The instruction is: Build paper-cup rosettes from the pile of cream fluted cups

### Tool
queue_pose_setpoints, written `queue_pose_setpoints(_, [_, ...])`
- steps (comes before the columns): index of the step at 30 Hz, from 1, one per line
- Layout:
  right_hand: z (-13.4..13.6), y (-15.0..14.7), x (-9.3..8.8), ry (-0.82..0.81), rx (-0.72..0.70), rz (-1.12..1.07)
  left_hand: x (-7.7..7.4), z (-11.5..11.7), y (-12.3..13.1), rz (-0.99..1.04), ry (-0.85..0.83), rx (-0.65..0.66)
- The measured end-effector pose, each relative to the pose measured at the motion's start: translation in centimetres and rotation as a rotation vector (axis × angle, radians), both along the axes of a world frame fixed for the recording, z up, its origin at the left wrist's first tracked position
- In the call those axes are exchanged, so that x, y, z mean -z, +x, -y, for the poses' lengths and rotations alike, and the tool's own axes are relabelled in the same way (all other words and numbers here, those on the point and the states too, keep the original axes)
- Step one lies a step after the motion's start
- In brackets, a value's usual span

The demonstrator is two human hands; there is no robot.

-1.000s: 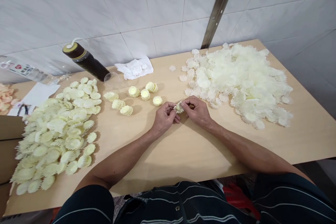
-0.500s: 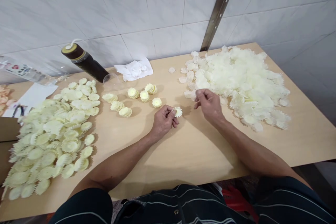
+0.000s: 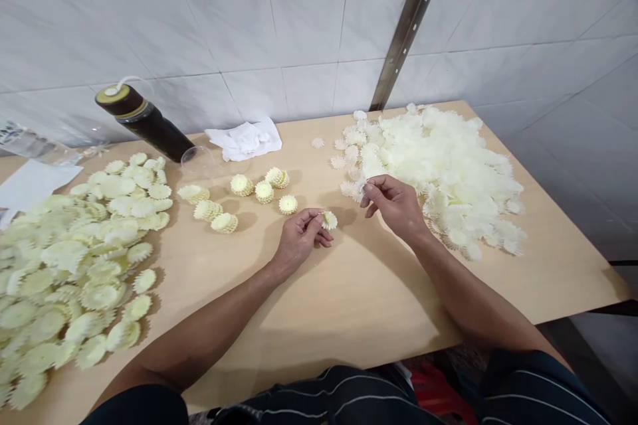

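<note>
Person at work over a tabletop (image 3: 279, 339), seen from above. The flower (image 3: 329, 220) sits at the fingertips of the left hand (image 3: 299, 239). It is small, round and pale yellow, its rim cut into short points, and it is tilted; its layers are too small to count. The left grip is closed on the flower's edge between thumb and forefinger, the other fingers loosely curled beneath, the forearm slanting up from the lower left. The right hand (image 3: 396, 209) is raised to the right of the left grip, well apart from the flower, with thumb and forefinger brought near each other at the border of a pile of thin petals (image 3: 448, 159). Whether the right grip has caught a petal cannot be told, since the tips blend with the pale petals behind them.

Beyond the left grip and to its left stand or lie seven stacked blossoms (image 3: 242, 184), yellowish and toothed; the nearest is just beside the hand. Farther left of the same grip spreads a heap of cupped petals (image 3: 100, 252), cut off by the picture's edge. Past the blossoms are a dark bottle (image 3: 154, 129), leaning in view, a crumpled tissue (image 3: 244, 139) and a clear, hard-to-trace round dish (image 3: 197, 163). The underside of the flower is hidden by the left fingers, and both upper arms pass into dark sleeves.
</note>
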State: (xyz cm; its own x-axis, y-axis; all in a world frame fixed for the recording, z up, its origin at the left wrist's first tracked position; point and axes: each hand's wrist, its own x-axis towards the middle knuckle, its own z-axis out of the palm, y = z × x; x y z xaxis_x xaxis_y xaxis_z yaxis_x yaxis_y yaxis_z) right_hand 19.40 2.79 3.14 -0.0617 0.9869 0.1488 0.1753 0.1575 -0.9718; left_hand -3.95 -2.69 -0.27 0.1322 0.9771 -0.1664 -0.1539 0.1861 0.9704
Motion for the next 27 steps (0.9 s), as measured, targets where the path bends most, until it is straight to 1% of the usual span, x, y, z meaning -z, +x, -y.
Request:
queue_pose_setpoints(3, [-0.7, 2.4, -0.8, 0.335, 0.242, 0.409, 0.1, 0.0, 0.0, -0.003, -0.007, -0.012])
queue_pose_setpoints(5, [-1.1, 4.0, -1.6, 0.488, 0.354, 0.612, 0.1, 0.0, 0.1, 0.003, -0.012, -0.018])
queue_pose_setpoints(7, [-1.2, 4.6, -2.3, 0.535, 0.445, 0.687, 0.1, 0.0, 0.2, 0.008, -0.018, -0.026])
queue_pose_setpoints(8, [-1.0, 4.3, -2.5, 0.519, 0.441, 0.676, 0.1, 0.1, 0.2, 0.007, -0.02, -0.032])
queue_pose_setpoints(9, [-0.7, 3.7, -2.5, 0.475, 0.398, 0.644, 0.1, 0.1, 0.3, 0.003, -0.019, -0.038])
queue_pose_setpoints(11, [0.2, 1.8, -2.2, 0.343, 0.184, 0.554, 0.2, 0.3, 0.4, -0.014, -0.003, -0.047])
queue_pose_setpoints(13, [1.3, -0.5, -1.1, 0.181, -0.079, 0.485, 0.3, 0.5, 0.4, -0.048, 0.028, -0.04])
queue_pose_setpoints(15, [2.1, -2.4, 0.2, 0.065, -0.21, 0.434, 0.5, 0.8, 0.4, -0.083, 0.07, -0.026])
queue_pose_setpoints(16, [2.4, -3.0, 0.9, 0.023, -0.229, 0.405, 0.5, 0.9, 0.4, -0.098, 0.09, -0.019])
queue_pose_setpoints(18, [2.7, -3.7, 2.0, -0.036, -0.216, 0.364, 0.6, 1.0, 0.4, -0.119, 0.125, -0.008])
queue_pose_setpoints(20, [2.7, -3.7, 2.6, -0.091, -0.192, 0.331, 0.5, 1.1, 0.5, -0.136, 0.142, -0.001])
queue_pose_setpoints(23, [2.5, -3.3, 2.6, -0.152, -0.209, 0.31, 0.4, 1.2, 0.6, -0.152, 0.131, -0.004])
queue_pose_setpoints(27, [2.3, -2.9, 2.4, -0.165, -0.266, 0.312, 0.4, 1.3, 0.6, -0.152, 0.118, -0.011])
